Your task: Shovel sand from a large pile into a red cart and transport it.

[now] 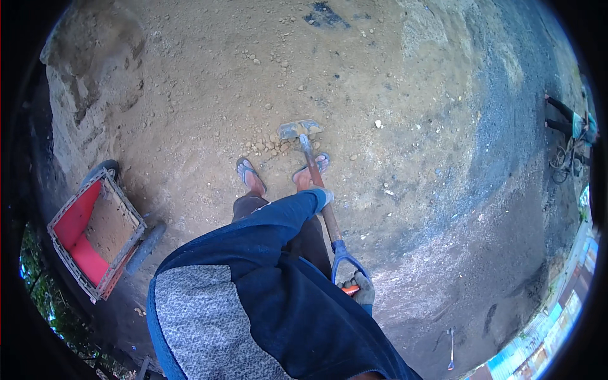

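Observation:
A shovel (329, 220) slants across the ground in front of me, with a brown shaft and a blue D-shaped handle. Its flat, dusty blade (300, 129) rests on or close to the dirt, beside a small cluster of stones (271, 147). My left hand (327, 196), in a grey glove, is closed around the middle of the shaft; the blue sleeve partly covers it. Lower down, my gloved right hand (363, 289) wraps the orange grip at the end of the handle. My sandalled feet stand just behind the stones, the right one next to the shaft.
On the left stands a wheeled cart (120, 231) with red inner sides and dirt in it. Beyond it rises a dirt mound (95, 69). Another long-handled tool (451, 348) lies at lower right. At the far right, a person (576, 125) is near a bicycle (562, 161).

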